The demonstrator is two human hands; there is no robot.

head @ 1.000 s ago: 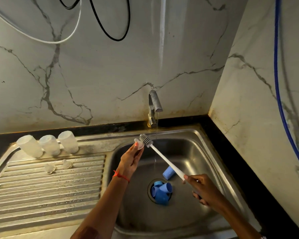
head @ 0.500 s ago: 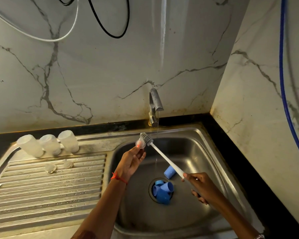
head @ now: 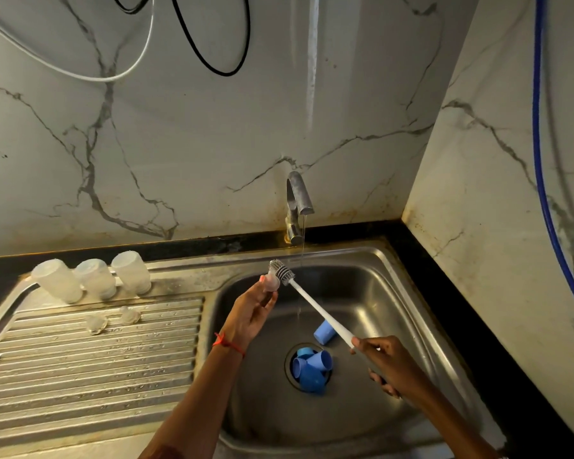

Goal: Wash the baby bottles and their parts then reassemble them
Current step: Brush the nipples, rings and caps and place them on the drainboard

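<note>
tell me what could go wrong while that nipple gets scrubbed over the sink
The left hand holds the small nipple only at its fingertips, so the brush could knock it into the sink. The blue caps sit piled over the drain and might slow the tap water draining.

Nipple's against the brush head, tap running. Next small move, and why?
Probably shift the left hand slightly right, putting the nipple under the water stream to rinse. The bottle brush head is pressed against it, the thin stream falls just right of the brush, and two other nipples lie on the drainboard.
</note>
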